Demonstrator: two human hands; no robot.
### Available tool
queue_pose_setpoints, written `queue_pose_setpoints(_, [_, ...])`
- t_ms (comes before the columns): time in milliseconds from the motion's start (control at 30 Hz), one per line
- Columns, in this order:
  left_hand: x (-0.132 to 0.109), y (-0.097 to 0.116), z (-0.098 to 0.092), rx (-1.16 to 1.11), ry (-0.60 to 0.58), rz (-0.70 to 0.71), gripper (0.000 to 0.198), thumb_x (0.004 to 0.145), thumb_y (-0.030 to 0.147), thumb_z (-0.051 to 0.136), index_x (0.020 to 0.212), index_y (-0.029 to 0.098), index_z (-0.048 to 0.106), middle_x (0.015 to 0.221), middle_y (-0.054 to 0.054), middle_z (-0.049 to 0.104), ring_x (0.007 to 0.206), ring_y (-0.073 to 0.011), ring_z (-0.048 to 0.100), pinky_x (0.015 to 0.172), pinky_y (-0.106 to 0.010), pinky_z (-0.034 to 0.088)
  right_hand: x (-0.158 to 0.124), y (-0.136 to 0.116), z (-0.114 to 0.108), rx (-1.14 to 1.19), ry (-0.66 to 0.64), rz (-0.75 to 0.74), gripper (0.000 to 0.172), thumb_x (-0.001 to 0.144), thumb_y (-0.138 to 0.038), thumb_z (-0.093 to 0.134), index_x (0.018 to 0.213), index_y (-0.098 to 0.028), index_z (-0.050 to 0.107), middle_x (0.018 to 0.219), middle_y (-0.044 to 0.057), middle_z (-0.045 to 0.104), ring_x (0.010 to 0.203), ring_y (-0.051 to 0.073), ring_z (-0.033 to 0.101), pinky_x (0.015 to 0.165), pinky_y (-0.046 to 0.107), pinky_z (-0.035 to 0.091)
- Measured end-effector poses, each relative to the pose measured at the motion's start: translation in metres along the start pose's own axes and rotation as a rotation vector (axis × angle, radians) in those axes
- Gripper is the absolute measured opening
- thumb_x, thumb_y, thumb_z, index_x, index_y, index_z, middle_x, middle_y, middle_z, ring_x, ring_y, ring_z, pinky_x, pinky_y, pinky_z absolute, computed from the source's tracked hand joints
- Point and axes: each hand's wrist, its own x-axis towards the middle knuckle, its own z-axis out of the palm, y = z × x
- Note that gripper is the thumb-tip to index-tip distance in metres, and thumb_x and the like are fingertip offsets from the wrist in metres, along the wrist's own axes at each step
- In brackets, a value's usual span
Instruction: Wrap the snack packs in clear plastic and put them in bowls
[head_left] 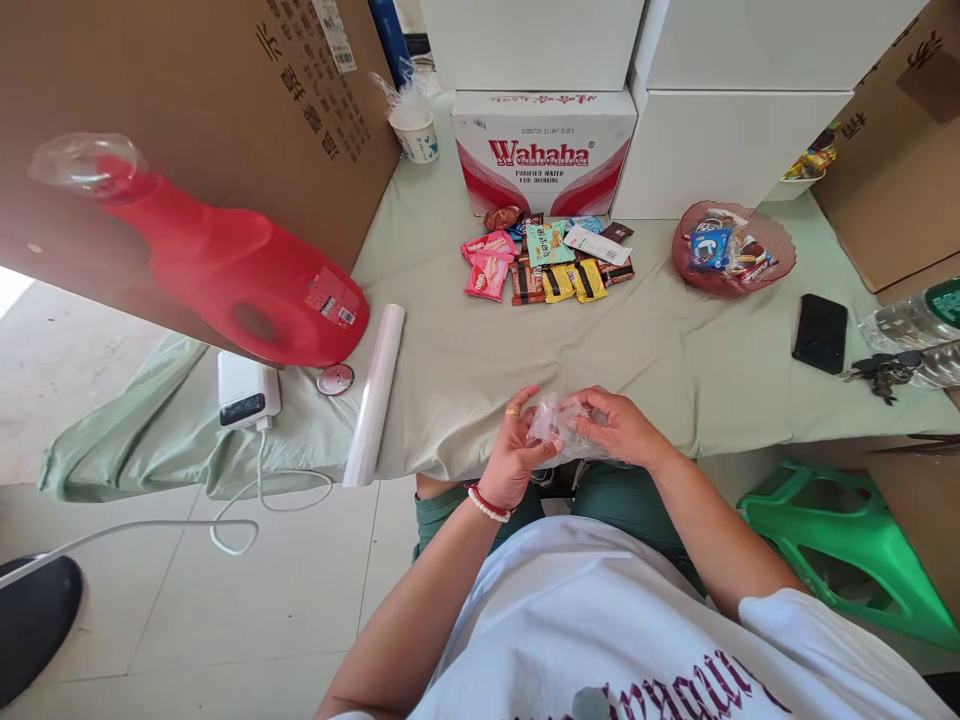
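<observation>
A crumpled clear plastic bag (553, 418) is between my two hands at the table's front edge. My left hand (517, 450) grips its left side, thumb on top. My right hand (616, 425) has its fingers curled over the bag's right side. Part of the bag hangs below my right hand. To the left lies a roll of clear plastic bags or film (376, 395). Farther back, a pile of small packaged snacks (549, 258) lies before a Wahaha water carton (544, 150). A pink glass bowl (776, 262) at right holds more wrapped snacks.
On the left, a large red bottle (255, 280) leans near a white power bank (247, 392) with a cable. A paper cup (415, 138) stands at the back. Toward the right lie a black phone (820, 333), keys (883, 372) and plastic bottles. A green stool (855, 550) is below.
</observation>
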Motion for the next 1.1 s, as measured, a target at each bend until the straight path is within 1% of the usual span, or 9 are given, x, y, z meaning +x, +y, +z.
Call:
queue_pose_setpoints(67, [0.000,0.005,-0.002,-0.002,-0.011,-0.039,0.089,0.061,0.025,0.096,0.139,0.032,0.054,0.105,0.000,0.071,0.088,-0.0157,0.067,0.081,-0.029,0.052,0.002,0.002,0.008,0.056,-0.114,0.052,0.031,0.090,-0.053,0.069,0.093,-0.023,0.074,0.081,0.000,0.065,0.073,0.016,0.058,0.071,0.029,0.049])
queue_pose_setpoints(167, [0.003,0.008,-0.009,0.021,0.038,-0.064,0.061,0.062,0.033,0.096,0.116,0.020,0.069,0.085,0.000,0.069,0.075,-0.0131,0.062,0.070,-0.026,0.049,-0.001,0.003,0.012,0.140,-0.197,0.125,0.035,0.090,-0.055,0.068,0.082,-0.021,0.067,0.068,-0.003,0.057,0.062,0.013,0.051,0.058,0.024,0.041])
queue_pose_setpoints(267, [0.008,0.008,-0.016,0.011,0.096,-0.061,0.042,0.061,0.032,0.096,0.088,0.017,0.068,0.074,0.003,0.063,0.064,-0.0089,0.056,0.063,-0.024,0.045,-0.005,0.003,0.006,0.167,-0.138,0.173,0.036,0.088,-0.056,0.071,0.080,-0.021,0.066,0.062,-0.005,0.055,0.056,0.012,0.050,0.054,0.024,0.038])
queue_pose_setpoints(500, [0.014,0.013,-0.027,-0.031,0.113,-0.052,0.042,0.057,0.022,0.096,0.073,0.019,0.057,0.070,0.004,0.062,0.064,-0.0092,0.060,0.060,-0.022,0.047,-0.021,0.006,-0.025,0.339,0.080,0.322,0.042,0.072,-0.059,0.085,0.080,-0.021,0.069,0.054,-0.007,0.049,0.043,0.007,0.034,0.041,0.022,0.024])
queue_pose_setpoints(633, [0.016,0.018,-0.033,0.019,0.105,-0.074,0.039,0.056,0.021,0.096,0.073,0.018,0.061,0.069,0.004,0.062,0.060,-0.0071,0.058,0.055,-0.019,0.045,-0.029,0.008,-0.035,0.506,0.154,0.427,0.047,0.065,-0.059,0.090,0.077,-0.021,0.065,0.053,-0.009,0.043,0.041,0.004,0.025,0.039,0.021,0.016])
queue_pose_setpoints(833, [0.024,0.042,-0.047,0.138,0.037,-0.174,0.038,0.056,0.019,0.097,0.082,0.015,0.070,0.076,0.000,0.067,0.063,-0.0082,0.062,0.055,-0.018,0.051,-0.033,0.009,-0.056,0.521,0.085,0.432,0.048,0.066,-0.057,0.091,0.084,-0.021,0.066,0.055,-0.010,0.043,0.042,0.004,0.026,0.040,0.020,0.015])
queue_pose_setpoints(967, [0.028,0.051,-0.051,0.039,0.233,-0.076,0.036,0.058,0.022,0.096,0.079,0.015,0.066,0.078,0.000,0.067,0.072,-0.0100,0.067,0.066,-0.020,0.058,-0.028,0.013,-0.059,0.523,0.098,0.416,0.047,0.067,-0.056,0.091,0.086,-0.021,0.065,0.056,-0.009,0.044,0.044,0.005,0.029,0.040,0.021,0.017])
queue_pose_setpoints(1033, [0.023,0.043,-0.049,-0.019,0.371,0.000,0.038,0.059,0.025,0.094,0.076,0.016,0.062,0.076,0.002,0.066,0.073,-0.0103,0.068,0.065,-0.020,0.058,-0.024,0.016,-0.050,0.572,0.206,0.410,0.049,0.065,-0.057,0.090,0.084,-0.022,0.062,0.055,-0.010,0.041,0.044,0.006,0.029,0.039,0.021,0.016])
queue_pose_setpoints(1100, [0.012,0.028,-0.041,-0.001,0.428,0.010,0.039,0.060,0.030,0.093,0.078,0.018,0.060,0.075,0.002,0.064,0.066,-0.0097,0.067,0.053,-0.016,0.051,-0.020,0.019,-0.034,0.628,0.334,0.391,0.050,0.063,-0.057,0.090,0.083,-0.023,0.059,0.056,-0.010,0.041,0.044,0.006,0.031,0.038,0.021,0.016])
